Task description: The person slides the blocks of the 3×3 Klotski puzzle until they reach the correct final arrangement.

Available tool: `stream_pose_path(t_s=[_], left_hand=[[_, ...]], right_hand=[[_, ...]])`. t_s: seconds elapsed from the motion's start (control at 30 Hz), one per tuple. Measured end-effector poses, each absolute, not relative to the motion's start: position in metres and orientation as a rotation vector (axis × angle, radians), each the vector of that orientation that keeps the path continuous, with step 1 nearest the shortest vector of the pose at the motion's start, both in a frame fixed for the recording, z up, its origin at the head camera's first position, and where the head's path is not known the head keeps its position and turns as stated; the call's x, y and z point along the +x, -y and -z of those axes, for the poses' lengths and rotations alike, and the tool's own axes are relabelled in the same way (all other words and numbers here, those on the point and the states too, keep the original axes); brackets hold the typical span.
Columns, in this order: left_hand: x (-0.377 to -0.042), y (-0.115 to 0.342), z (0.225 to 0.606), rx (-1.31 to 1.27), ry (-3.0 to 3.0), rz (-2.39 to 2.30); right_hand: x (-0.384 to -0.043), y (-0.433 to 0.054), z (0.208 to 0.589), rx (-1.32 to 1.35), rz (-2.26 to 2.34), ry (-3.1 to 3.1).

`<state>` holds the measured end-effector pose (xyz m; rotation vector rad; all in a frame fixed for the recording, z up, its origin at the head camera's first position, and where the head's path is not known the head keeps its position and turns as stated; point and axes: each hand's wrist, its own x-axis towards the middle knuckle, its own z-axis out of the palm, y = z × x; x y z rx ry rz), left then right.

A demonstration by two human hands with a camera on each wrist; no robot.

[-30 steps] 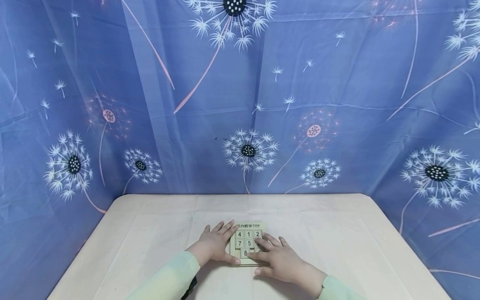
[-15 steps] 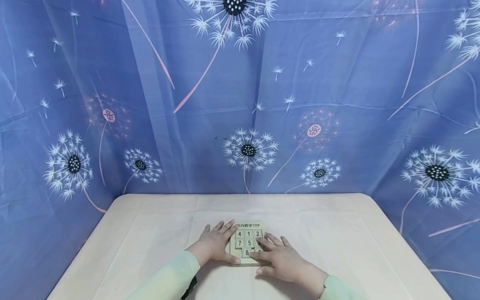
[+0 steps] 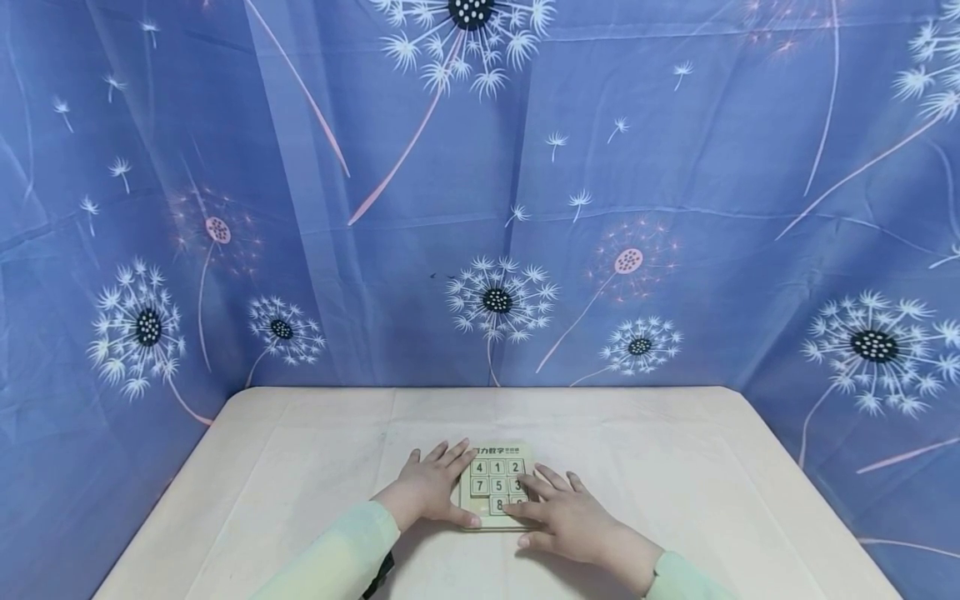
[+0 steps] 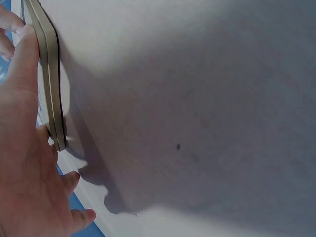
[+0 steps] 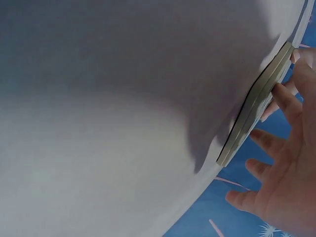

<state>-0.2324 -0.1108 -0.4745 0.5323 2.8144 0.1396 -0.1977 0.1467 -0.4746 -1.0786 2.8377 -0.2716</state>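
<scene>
A pale sliding number puzzle (image 3: 491, 451) lies flat on the table between both hands. Its top row reads 4, 1, 2 and its middle row 7, 5, 3. Below them, the 8 tile (image 3: 498, 505) sits mid-row beside a gap at the lower left; the tile right of it is partly hidden by a finger. My left hand (image 3: 433, 490) lies spread along the board's left side, thumb at the lower left corner. With straight fingers my right hand (image 3: 573, 521) reaches over the right side, one fingertip right at the 8 tile. The board's edge (image 4: 53, 84) shows in the left wrist view.
A cream cloth covers the table (image 3: 322, 433). Blue curtains (image 3: 390, 325) with a dandelion print stand behind it and at both sides. A small black object (image 3: 381, 575) shows under the left sleeve.
The 8 tile has slid right along the bottom row, leaving the gap at its left. My right hand has shifted slightly right, uncovering the 3. The left hand has stayed put.
</scene>
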Motion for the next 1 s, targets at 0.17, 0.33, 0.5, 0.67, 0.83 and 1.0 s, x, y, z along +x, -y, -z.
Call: stream_pose_path(t_s=[0.17,0.33,0.5,0.67,0.83,1.0], left_hand=[[-0.232,0.11,0.474,0.534,-2.812,-0.153],[-0.232,0.11,0.474,0.529,-2.804,-0.173],[-0.231,0.11,0.473,0.528,-2.799,-0.184],[-0.231,0.111,0.472,0.519,-2.796,-0.188],[-0.231,0.111,0.471,0.524,-2.79,-0.19],[-0.231,0.111,0.471,0.528,-2.795,-0.181]], right_hand=[[-0.197,-0.147,0.473,-1.084,0.245,-2.854],[-0.197,-0.147,0.471,-1.098,0.232,-2.841],[-0.204,-0.147,0.462,-1.122,0.315,-2.83],[-0.213,-0.141,0.454,-1.09,0.444,-2.851],[-0.22,-0.135,0.458,-1.077,0.435,-2.848],[-0.229,-0.128,0.465,-1.079,0.436,-2.833]])
